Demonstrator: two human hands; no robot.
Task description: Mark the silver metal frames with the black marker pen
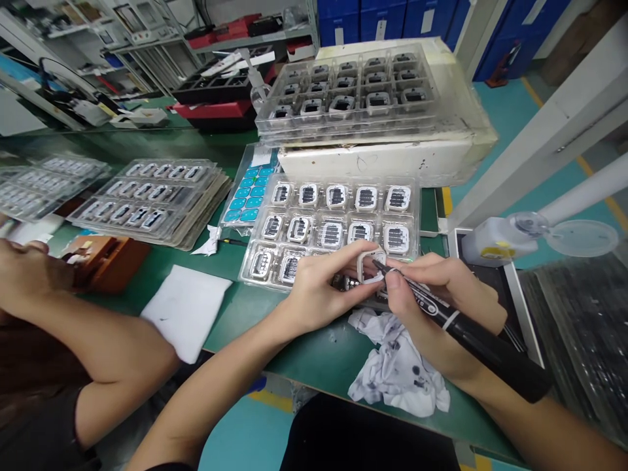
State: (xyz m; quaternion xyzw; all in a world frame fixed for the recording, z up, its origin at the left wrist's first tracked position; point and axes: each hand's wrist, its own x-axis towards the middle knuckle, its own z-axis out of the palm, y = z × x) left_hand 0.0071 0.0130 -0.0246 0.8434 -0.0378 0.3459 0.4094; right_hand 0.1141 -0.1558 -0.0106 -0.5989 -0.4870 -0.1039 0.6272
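The left hand (pixel 314 288) fingers pinch a small white housing (pixel 370 265) above the worktop (pixel 245 307), in front of the clear tray (pixel 333 226); the right hand (pixel 441 294) fingers close around a black marker (pixel 471 333). Marking appears under way; most tray cells sit filled. The marker's long axis runs lower right to upper left, tip on the housing.

small white frame (pixel 371 266) upright, black marker (pixel 471 330) tip touching
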